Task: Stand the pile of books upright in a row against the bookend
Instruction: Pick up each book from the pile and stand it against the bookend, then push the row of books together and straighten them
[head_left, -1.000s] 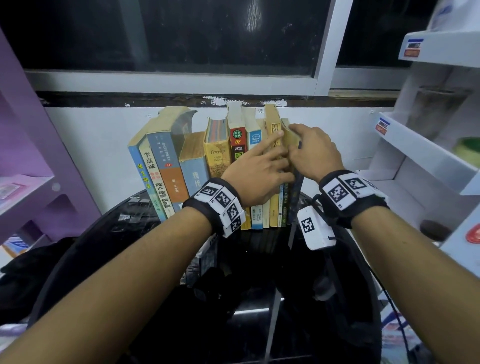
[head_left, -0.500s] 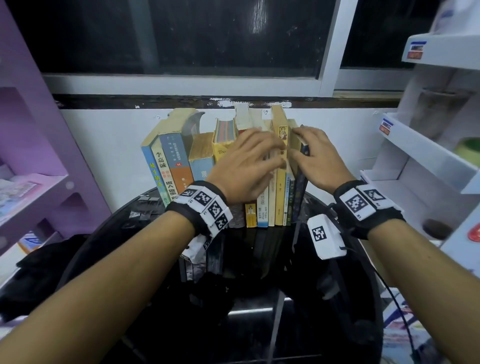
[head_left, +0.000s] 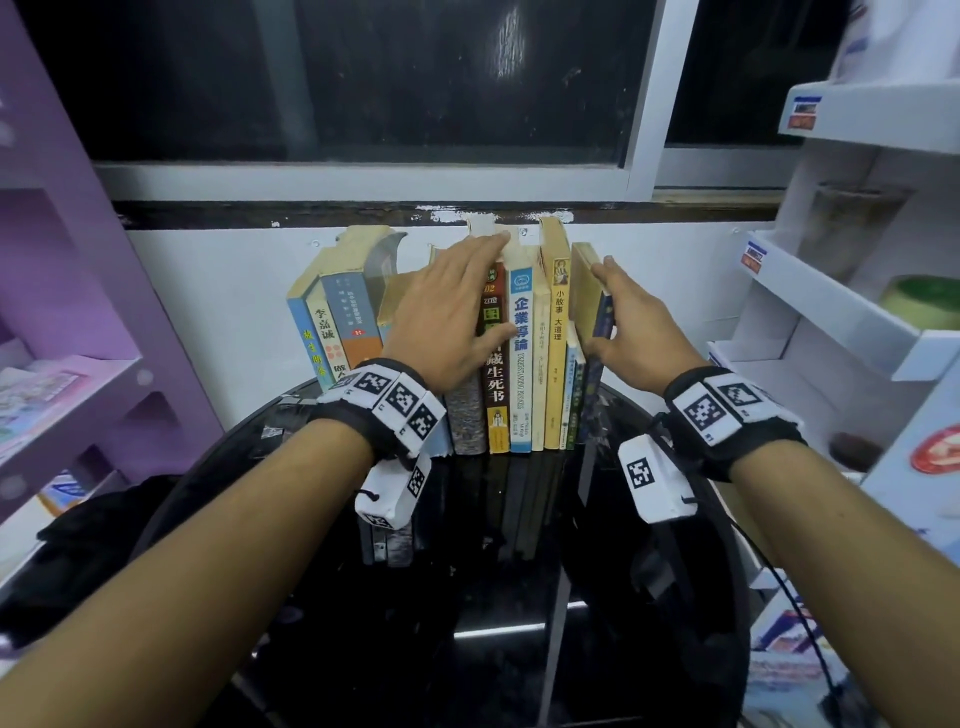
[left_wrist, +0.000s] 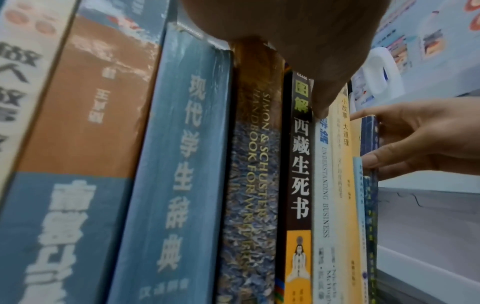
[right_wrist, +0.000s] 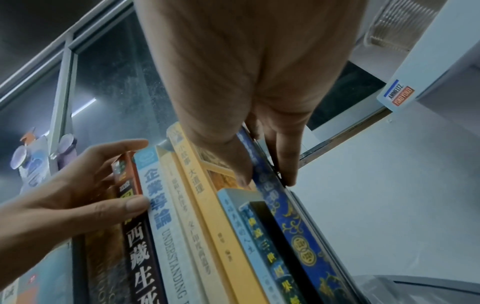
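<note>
A row of books (head_left: 522, 358) stands upright on the black glass table (head_left: 467, 597), spines toward me, against the white wall. My left hand (head_left: 467, 306) lies flat over the middle spines. Its fingertips reach the book tops and its thumb (right_wrist: 135, 205) presses the white and blue spine. My right hand (head_left: 615, 317) is at the row's right end and pinches the dark blue book (right_wrist: 275, 197), thumb on the near side and fingers on the outer side. A thin grey plate (right_wrist: 328, 253), apparently the bookend, runs along that book's outer face.
The leftmost books (head_left: 332, 322) lean to the right against the others. A purple shelf unit (head_left: 78, 312) stands to the left and a white shelf unit (head_left: 857, 312) to the right. A dark window is above the wall ledge.
My left hand has slid left, off the right-hand spines and onto the middle ones. My right hand has moved to the outer side of the row's right end. The books stand straighter.
</note>
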